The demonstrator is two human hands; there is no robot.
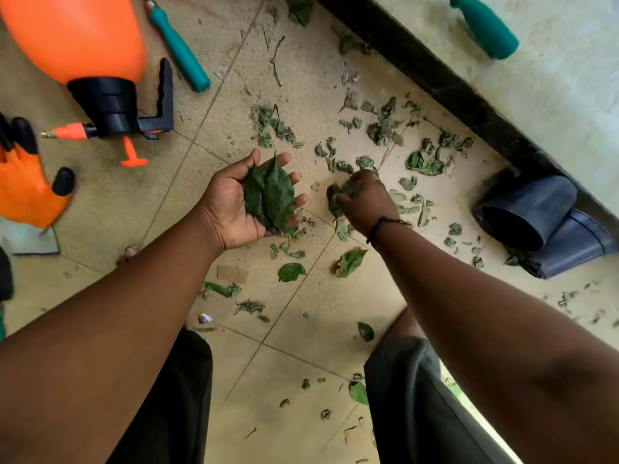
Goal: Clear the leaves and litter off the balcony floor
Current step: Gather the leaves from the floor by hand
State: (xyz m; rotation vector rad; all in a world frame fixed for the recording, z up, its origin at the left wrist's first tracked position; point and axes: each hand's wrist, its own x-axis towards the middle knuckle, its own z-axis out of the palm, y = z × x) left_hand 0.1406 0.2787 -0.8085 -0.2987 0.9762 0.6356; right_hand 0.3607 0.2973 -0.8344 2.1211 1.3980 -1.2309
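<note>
From my feed I see the left hand [244,199] turned palm up, fingers spread and only slightly cupped, with a small stack of green leaves [271,194] lying flat across the palm and fingers. Just beside it, the right hand [365,199] reaches down to the tiled floor [335,313] with its back toward the camera; its fingers curl over a crumpled clump of leaves [336,195], and I think they are pinching it, though the fingertips are hidden under the hand. The two hands are apart, with a narrow strip of floor between them.

More scattered leaves [425,159] litter the floor beyond the right hand, toward the dark wall base [435,82], and a few single leaves [350,261] lie nearer me, below the wrists. An orange sprayer [83,45] lies on its side at upper left, next to a teal-handled tool [179,48] and an orange glove [26,189]. A dark pot [526,212] lies tipped over at right, against the wall.
</note>
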